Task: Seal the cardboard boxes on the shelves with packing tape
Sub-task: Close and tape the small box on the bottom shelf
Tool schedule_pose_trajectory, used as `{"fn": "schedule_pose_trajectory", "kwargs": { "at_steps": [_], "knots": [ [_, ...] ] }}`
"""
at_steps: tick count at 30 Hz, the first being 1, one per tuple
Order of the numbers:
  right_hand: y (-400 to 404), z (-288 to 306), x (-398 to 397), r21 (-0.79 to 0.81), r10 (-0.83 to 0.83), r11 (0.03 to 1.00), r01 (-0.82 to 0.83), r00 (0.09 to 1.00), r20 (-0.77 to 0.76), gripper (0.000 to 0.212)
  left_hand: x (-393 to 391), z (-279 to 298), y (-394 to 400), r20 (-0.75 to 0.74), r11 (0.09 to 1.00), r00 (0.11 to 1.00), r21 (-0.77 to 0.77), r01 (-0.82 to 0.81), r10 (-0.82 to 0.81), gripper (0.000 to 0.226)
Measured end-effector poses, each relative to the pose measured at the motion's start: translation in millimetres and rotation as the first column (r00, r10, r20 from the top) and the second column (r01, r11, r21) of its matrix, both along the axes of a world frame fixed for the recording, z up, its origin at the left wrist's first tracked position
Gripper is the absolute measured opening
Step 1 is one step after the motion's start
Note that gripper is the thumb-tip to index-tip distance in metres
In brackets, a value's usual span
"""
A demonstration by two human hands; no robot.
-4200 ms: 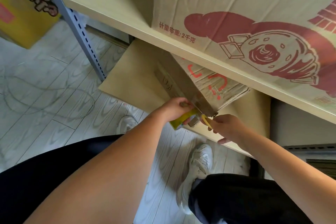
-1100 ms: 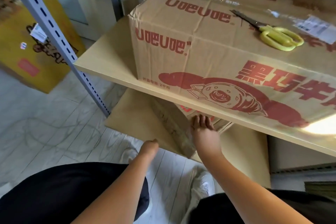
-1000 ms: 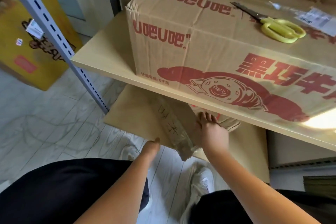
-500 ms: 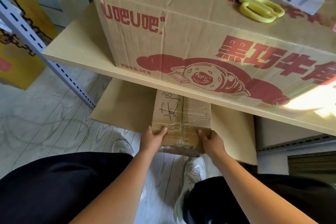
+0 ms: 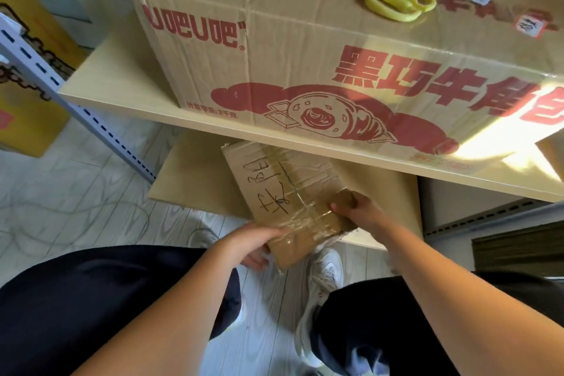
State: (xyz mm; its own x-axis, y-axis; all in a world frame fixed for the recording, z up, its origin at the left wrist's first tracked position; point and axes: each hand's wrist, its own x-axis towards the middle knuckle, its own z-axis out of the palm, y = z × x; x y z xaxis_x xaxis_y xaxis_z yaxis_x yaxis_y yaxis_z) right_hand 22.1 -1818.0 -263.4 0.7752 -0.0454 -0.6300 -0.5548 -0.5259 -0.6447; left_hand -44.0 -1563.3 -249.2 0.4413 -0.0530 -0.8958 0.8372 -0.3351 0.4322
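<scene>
A small cardboard box (image 5: 287,192) with black handwriting and shiny clear tape across its top lies on the lower shelf (image 5: 189,180), its near corner sticking out past the shelf edge. My left hand (image 5: 253,241) grips that near corner, fingers curled under it. My right hand (image 5: 357,207) holds the box's right edge, fingers curled on top. A large cardboard box (image 5: 274,49) with red print stands on the upper shelf (image 5: 116,91). Yellow-handled scissors (image 5: 393,0) lie on top of the large box. No tape roll is in view.
A grey perforated shelf post (image 5: 61,94) slants down at the left. A yellow printed box (image 5: 24,76) stands on the floor behind it. My knees and white shoes (image 5: 323,278) are just below the lower shelf, on a pale wood-pattern floor.
The small box has turned on the lower shelf, its near end swung to the right and out over the edge. Both hands shifted with it. The scissors now lie on the large box.
</scene>
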Motion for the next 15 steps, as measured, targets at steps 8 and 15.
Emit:
{"fn": "schedule_pose_trajectory", "kwargs": {
  "at_steps": [8,15],
  "knots": [
    [14.7,-11.7,-38.5,0.149,-0.487,0.816,0.559,0.803,-0.344,0.069,47.3,15.1,30.4,0.457,0.577,0.869,0.768,-0.278,-0.189,0.074],
    [22.1,-25.7,-34.4,0.370,-0.420,0.809,0.456,0.890,-0.179,0.041,83.9,1.8,61.3,0.401,0.786,0.859,0.618,0.002,-0.317,0.121]
  ]
}}
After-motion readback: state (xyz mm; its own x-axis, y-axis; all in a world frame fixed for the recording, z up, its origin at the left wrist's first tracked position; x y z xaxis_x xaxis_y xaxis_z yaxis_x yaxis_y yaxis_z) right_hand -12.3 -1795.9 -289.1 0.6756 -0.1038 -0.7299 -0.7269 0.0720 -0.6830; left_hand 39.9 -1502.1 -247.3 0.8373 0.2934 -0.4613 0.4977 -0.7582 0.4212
